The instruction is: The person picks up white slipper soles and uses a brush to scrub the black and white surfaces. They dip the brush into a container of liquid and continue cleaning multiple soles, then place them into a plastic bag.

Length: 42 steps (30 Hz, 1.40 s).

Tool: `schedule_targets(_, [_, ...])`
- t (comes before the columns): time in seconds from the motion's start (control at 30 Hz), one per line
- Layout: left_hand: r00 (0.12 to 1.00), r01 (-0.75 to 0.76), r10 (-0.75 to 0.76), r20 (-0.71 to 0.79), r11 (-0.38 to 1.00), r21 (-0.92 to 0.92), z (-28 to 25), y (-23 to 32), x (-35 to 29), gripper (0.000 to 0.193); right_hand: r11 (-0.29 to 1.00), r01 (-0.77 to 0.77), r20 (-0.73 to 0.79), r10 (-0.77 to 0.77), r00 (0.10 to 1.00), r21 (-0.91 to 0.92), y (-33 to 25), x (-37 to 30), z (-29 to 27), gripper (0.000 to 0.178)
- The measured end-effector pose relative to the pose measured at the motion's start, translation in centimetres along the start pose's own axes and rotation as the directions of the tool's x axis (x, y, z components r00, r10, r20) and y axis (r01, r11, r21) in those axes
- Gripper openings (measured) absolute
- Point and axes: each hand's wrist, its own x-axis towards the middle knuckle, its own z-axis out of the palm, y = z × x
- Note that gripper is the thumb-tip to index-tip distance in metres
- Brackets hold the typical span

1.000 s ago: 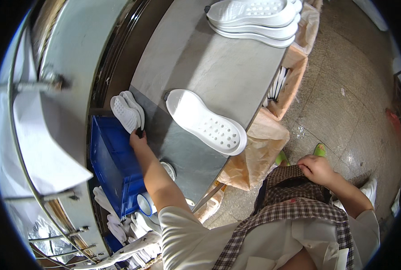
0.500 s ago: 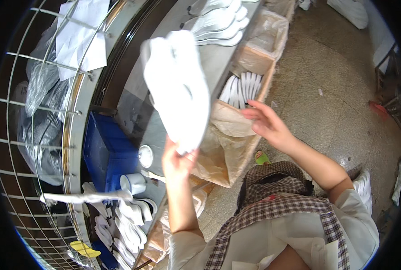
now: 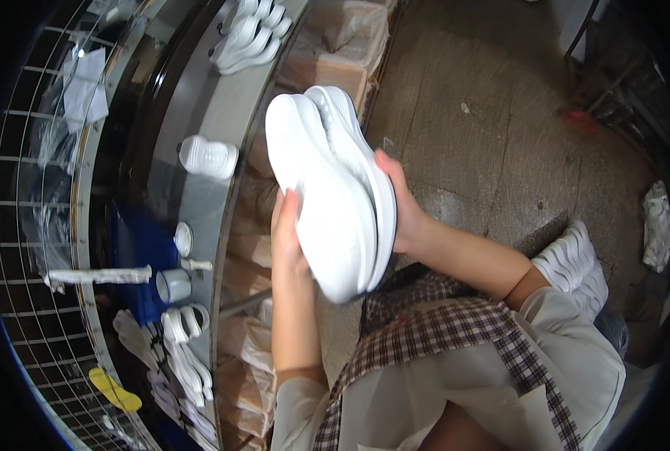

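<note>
A small stack of white shoe soles is between my hands, pressed together and slightly tilted, with their edges toward the right. My left hand grips the left side, its thumb lying on the nearest sole. On the opposite side my right hand is closed on the stack, thumb up along the edge; its other fingers are hidden behind the soles. To the left, a single white sole lies on the grey bench. Farther up the bench are several more white soles in a row.
Cardboard boxes with plastic liners stand along the bench's right side. A blue bin, a white mug and a brush are at the left. Stacked soles stand beside my right arm. Wire mesh borders the far left.
My right hand was apart from the soles with its fingers spread; now it grips them with my left hand. The stack has turned to show its edges, and the view has shifted right.
</note>
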Motion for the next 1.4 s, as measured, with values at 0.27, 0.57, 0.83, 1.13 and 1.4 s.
schedule_targets(0.27, [0.942,0.335,-0.306,0.137,0.841,-0.424,-1.9,-4.3,-0.6,0.035,0.897,-0.398,-0.310,0.440,0.843,0.192,0.0,-2.0,-0.4,0.080])
schedule_targets(0.57, [0.981,0.191,-0.139,0.137,0.821,-0.538,-4.5,-3.7,-4.2,0.037,0.866,-0.444,-0.260,0.495,0.829,0.231,3.6,-1.3,0.0,0.078])
schedule_targets(0.83, [0.984,0.174,-0.117,0.138,0.819,-0.547,-5.9,-2.6,-5.5,0.036,0.849,-0.471,-0.239,0.521,0.819,0.239,5.2,-1.0,1.1,0.078])
schedule_targets(1.13, [0.994,-0.079,0.067,-0.091,0.988,-0.133,-4.6,-1.5,-6.6,0.045,0.953,-0.302,-0.156,0.302,0.940,0.022,5.3,-0.5,2.4,0.070])
schedule_targets(1.4, [0.957,-0.280,0.290,0.008,0.928,-0.246,-3.2,0.3,-5.8,0.038,0.868,0.224,0.287,-0.099,0.953,-0.444,4.7,-1.9,4.3,0.058])
